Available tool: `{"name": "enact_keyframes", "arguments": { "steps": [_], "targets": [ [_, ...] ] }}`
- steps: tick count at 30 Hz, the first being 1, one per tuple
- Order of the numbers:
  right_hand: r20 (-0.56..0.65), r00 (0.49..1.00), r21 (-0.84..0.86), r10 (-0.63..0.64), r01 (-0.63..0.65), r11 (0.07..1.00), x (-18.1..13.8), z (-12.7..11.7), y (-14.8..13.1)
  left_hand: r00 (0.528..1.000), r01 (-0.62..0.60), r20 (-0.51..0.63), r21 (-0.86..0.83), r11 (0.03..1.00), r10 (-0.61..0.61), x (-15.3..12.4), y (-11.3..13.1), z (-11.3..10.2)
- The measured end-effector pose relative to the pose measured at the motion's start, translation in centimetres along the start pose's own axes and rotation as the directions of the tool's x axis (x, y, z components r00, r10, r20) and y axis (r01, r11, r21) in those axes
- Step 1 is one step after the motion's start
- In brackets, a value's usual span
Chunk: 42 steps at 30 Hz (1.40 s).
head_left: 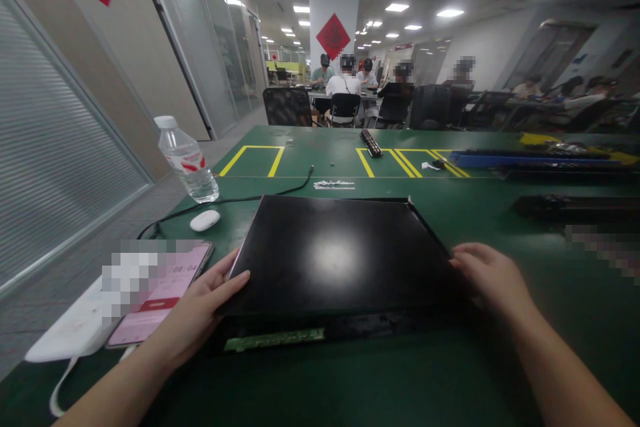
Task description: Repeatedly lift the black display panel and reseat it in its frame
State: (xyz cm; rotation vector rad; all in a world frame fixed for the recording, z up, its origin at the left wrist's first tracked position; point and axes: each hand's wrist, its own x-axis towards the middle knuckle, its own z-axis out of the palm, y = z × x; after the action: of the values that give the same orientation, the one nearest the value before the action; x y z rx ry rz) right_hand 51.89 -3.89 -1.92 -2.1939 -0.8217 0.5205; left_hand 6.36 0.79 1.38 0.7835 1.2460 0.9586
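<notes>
A flat black device case (pixel 335 257) with a glossy lid lies on the green table (pixel 450 380) in front of me; a green circuit board edge shows along its near side. My left hand (pixel 200 310) grips its near left corner, thumb on the lid and fingers curled round the side. Over at the case's right edge, my right hand (pixel 493 277) holds it with fingers bent over the side.
Left of the case lie a phone (pixel 165 293) with a pink screen, a white power bank (pixel 70 330), a white earbud case (pixel 205 220), a black cable (pixel 240 199) and a water bottle (pixel 186 160). Black and blue trays (pixel 545 160) sit at right. People sit at far tables.
</notes>
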Motion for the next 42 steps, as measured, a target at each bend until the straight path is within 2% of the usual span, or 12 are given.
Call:
{"name": "enact_keyframes", "arguments": {
  "steps": [5, 9, 14, 18, 25, 28, 34, 42],
  "targets": [
    [-0.012, 0.999, -0.104, -0.031, 0.03, 0.994, -0.4, -0.1, -0.5, 1.0, 0.03, 0.006, 0.032, 0.999, -0.031, 0.2, 0.3, -0.4],
    [-0.005, 0.998, -0.171, -0.055, 0.053, 0.984, -0.9, -0.1, -1.1, 0.999, 0.051, 0.0, -0.021, 0.998, -0.051, 0.6, 0.3, -0.9],
    [-0.01, 0.997, -0.18, -0.078, 0.075, 0.981, -0.7, 0.0, -0.7, 0.998, 0.031, -0.051, -0.007, 0.999, -0.031, 0.9, -0.1, -1.3],
    [-0.027, 0.992, -0.195, -0.121, 0.114, 0.974, -0.7, 0.0, -0.5, 1.0, 0.016, -0.002, 0.032, 0.999, -0.016, 0.7, -0.4, -1.5],
    [-0.028, 0.991, -0.228, -0.13, 0.12, 0.966, -1.0, 0.2, -0.7, 1.0, 0.005, 0.017, 0.05, 0.999, -0.005, 0.8, -0.4, -1.5],
    [-0.048, 0.983, -0.256, -0.179, 0.161, 0.953, -1.0, 0.3, -0.6, 1.0, 0.011, 0.026, 0.035, 0.999, -0.012, 0.6, -0.4, -1.3],
    [-0.046, 0.978, -0.285, -0.204, 0.183, 0.941, -0.9, 0.3, -0.3, 0.999, -0.018, -0.048, 0.026, 1.0, 0.019, 0.0, -0.2, -0.5],
    [-0.073, 0.972, -0.216, -0.225, 0.205, 0.955, -0.7, 0.2, -0.3, 1.0, -0.002, -0.017, 0.036, 0.999, 0.003, 0.3, -0.3, -0.8]
  ]
}}
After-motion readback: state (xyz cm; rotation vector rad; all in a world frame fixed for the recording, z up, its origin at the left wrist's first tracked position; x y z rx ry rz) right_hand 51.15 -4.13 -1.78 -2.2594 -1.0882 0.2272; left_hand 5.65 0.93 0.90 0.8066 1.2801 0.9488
